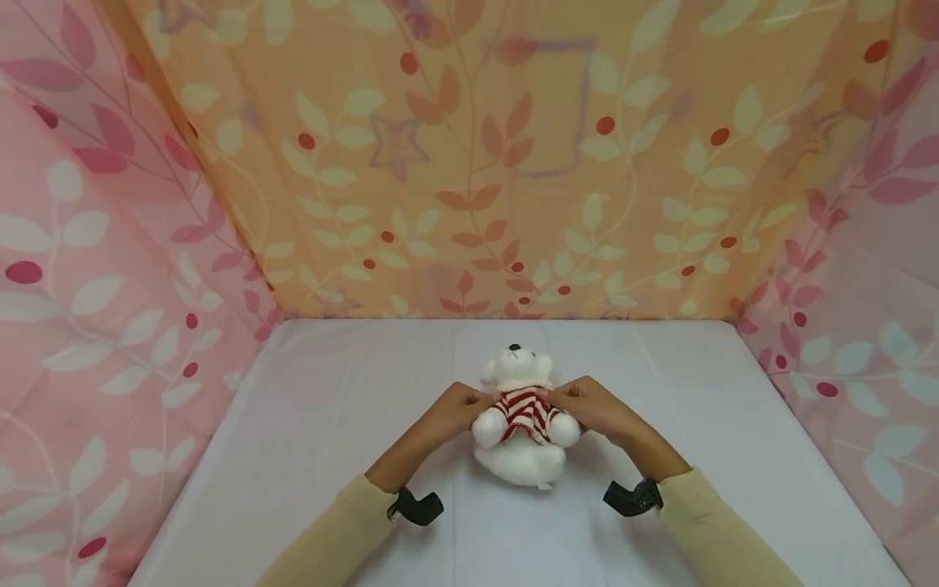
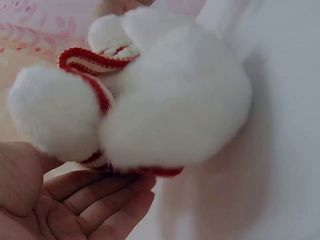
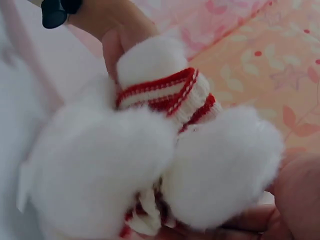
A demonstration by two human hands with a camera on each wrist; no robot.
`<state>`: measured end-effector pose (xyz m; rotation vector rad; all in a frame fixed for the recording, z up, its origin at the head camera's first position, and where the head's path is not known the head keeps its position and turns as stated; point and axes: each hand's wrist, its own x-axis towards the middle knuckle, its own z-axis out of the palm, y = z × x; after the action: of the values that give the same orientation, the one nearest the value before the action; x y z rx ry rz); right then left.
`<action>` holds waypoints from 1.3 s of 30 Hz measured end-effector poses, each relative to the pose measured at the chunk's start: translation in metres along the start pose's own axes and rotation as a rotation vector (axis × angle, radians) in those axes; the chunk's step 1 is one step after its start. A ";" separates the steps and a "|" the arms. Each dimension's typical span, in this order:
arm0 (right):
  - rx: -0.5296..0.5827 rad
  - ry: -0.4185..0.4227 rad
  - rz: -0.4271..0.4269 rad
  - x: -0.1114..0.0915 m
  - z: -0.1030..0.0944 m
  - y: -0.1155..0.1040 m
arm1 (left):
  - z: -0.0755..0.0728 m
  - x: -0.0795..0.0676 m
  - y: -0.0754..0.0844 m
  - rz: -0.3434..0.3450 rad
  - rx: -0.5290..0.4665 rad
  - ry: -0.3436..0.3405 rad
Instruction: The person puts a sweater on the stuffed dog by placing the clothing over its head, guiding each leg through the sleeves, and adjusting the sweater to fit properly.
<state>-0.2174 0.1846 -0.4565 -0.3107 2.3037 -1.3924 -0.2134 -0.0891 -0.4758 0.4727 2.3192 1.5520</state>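
A white plush teddy bear (image 1: 519,465) in a red and white striped knit sweater (image 1: 522,408) is between the two hands, its dark-nosed face tipped upward. The left hand (image 1: 464,405) grips its left-hand side in the head view, thumb on the sweater's front. From the other side the right hand (image 1: 589,405) holds it the same way. Up close, the left wrist view has the left fingers (image 2: 107,202) spread behind the sweater, beside a fluffy white paw (image 2: 55,110). In the right wrist view, a paw (image 3: 225,165) partly hides the right hand (image 3: 300,195).
A white cloth-covered table (image 1: 330,383) lies beneath the bear. Patterned cloth walls stand around it: orange at the back (image 1: 469,163), pink at the left (image 1: 95,326) and right (image 1: 866,326). Dark wrist devices (image 1: 418,507) sit at both beige sleeve cuffs.
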 end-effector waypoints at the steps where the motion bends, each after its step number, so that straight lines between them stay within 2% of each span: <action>1: -0.008 0.028 -0.015 0.000 0.000 -0.004 | -0.002 0.000 0.003 0.020 0.007 0.016; 6: -0.003 0.121 -0.126 0.004 -0.001 -0.020 | -0.013 0.006 0.013 0.124 0.022 0.065; 10: -0.059 0.189 -0.248 0.013 -0.001 -0.025 | -0.021 0.011 0.016 0.171 0.025 0.100; 14: -0.108 0.261 -0.348 0.028 0.000 -0.025 | -0.026 0.018 0.012 0.214 0.005 0.185; 17: -0.078 0.300 -0.397 0.040 0.002 -0.020 | -0.028 0.024 0.006 0.233 -0.033 0.240; 21: -0.016 0.356 -0.426 0.053 0.009 -0.006 | -0.029 0.028 -0.006 0.252 -0.045 0.276; 26: 0.015 0.385 -0.431 0.057 0.016 0.010 | -0.029 0.031 -0.022 0.288 0.017 0.276; 33: 0.023 0.353 -0.418 0.052 0.019 0.024 | -0.025 0.028 -0.039 0.328 0.134 0.210; 36: -0.030 0.343 -0.421 0.049 0.020 0.027 | -0.026 0.022 -0.039 0.329 0.173 0.181; 39: -0.112 0.334 -0.444 0.045 0.019 0.030 | -0.028 0.017 -0.039 0.326 0.216 0.121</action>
<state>-0.2473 0.1654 -0.5014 -0.7082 2.7079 -1.6250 -0.2446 -0.1191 -0.5027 0.8707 2.6215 1.5058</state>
